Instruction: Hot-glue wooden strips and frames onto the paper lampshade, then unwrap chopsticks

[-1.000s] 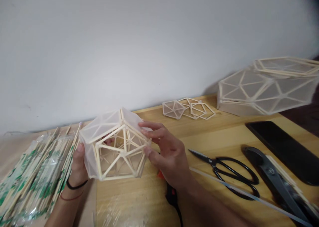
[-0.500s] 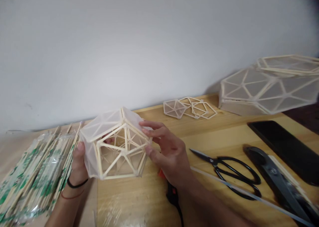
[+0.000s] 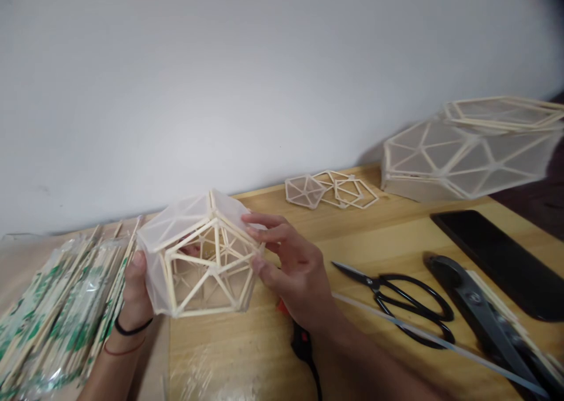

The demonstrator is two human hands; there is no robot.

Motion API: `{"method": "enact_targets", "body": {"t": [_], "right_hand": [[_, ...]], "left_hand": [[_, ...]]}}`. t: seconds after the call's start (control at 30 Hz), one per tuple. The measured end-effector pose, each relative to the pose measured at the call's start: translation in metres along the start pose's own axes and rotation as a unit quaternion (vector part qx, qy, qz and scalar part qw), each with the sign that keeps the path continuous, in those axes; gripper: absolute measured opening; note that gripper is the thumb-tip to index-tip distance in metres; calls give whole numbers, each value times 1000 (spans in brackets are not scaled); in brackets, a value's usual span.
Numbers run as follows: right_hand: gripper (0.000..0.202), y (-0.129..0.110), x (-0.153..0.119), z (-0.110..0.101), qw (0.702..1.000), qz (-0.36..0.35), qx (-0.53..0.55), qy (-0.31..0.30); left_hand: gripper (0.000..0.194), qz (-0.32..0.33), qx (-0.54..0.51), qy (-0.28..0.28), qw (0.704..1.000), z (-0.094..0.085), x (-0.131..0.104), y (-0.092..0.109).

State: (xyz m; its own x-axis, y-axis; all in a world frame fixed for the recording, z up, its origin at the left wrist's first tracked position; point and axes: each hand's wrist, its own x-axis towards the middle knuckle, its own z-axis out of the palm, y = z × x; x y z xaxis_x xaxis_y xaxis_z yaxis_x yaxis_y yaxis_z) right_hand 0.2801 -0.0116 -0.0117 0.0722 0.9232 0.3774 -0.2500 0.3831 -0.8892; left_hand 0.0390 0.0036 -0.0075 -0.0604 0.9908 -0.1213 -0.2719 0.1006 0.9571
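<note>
Between my hands is a lantern-like polyhedron frame [image 3: 200,263] of thin wooden sticks, partly covered with translucent white sheet. A pentagonal stick face with spokes is turned toward me, its openings showing the inside. My left hand [image 3: 136,286] grips the covered left side; its thumb shows and the other fingers are mostly behind. With thumb and fingertips, my right hand [image 3: 293,266] pinches the right edge of the frame. Under the right forearm lies a black corded tool [image 3: 302,343] with a red switch and an orange-red tip, partly hidden.
Bundles of wrapped chopsticks [image 3: 74,307] lie at left. Farther back are small pentagon frames [image 3: 352,191] and a larger covered stick structure [image 3: 467,160]. On the right rest black-handled scissors [image 3: 412,298], a dark cutter [image 3: 478,307], a translucent glue stick [image 3: 423,334] and a phone [image 3: 497,260].
The whole view has shifted slightly, so things sit a little farther left. Both hands keep their hold on the frame, which has hardly turned.
</note>
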Motion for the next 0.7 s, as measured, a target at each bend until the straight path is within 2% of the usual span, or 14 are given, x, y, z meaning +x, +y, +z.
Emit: {"method": "enact_targets", "body": {"t": [0.17, 0.33, 0.47, 0.7], "right_hand": [[26, 0, 0, 0, 1000, 4, 9, 1], [26, 0, 0, 0, 1000, 8, 11, 3], [25, 0, 0, 1, 1000, 7, 11, 4], [24, -1, -1, 0, 1000, 3, 7, -6]], "left_hand": [[83, -4, -7, 2, 1000, 4, -1, 2], [80, 12, -4, 32, 999, 4, -1, 2], [84, -11, -1, 20, 1000, 1, -1, 1], [85, -10, -12, 18, 1000, -2, -1, -4]]}}
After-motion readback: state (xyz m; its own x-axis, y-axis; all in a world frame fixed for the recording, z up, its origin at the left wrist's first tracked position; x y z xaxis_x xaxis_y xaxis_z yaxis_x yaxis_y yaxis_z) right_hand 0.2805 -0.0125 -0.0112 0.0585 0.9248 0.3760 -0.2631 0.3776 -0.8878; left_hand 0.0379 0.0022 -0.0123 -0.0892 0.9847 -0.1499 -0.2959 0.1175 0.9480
